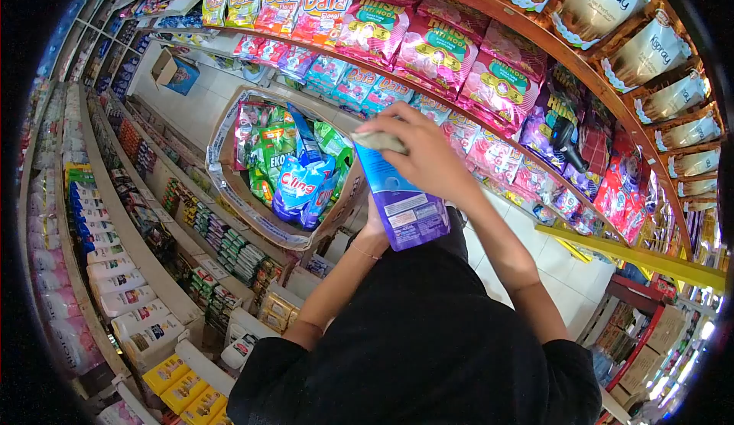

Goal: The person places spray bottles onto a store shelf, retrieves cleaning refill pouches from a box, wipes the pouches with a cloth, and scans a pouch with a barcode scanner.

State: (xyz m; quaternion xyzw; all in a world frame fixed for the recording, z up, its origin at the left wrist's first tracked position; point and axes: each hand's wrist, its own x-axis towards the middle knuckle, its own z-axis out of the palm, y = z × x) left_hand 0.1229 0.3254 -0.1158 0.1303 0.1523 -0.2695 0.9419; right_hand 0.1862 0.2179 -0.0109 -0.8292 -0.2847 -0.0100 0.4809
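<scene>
My left hand [373, 224] is closed on the near side of a blue-and-purple refill pouch [405, 205], its fingers mostly hidden behind the pouch. The pouch is upright in front of my body, with a printed label panel facing me. At the pouch's top edge, my right hand [428, 150] presses a greyish folded cloth [384, 142], fingers curled over it. Just left of the hands stands an open cardboard box [216, 146]. Inside it lie a blue Cling pouch [297, 188], green pouches [277, 154] and other packs.
A curved wooden shelf [367, 62] holds rows of pink Rinso packs [436, 50] and Daia packs [325, 8]. Kispray pouches [604, 1] line the upper right. Shelves of bottles [126, 299] run along the left. A yellow bar [634, 257] crosses at right. Another box [177, 73] is farther back.
</scene>
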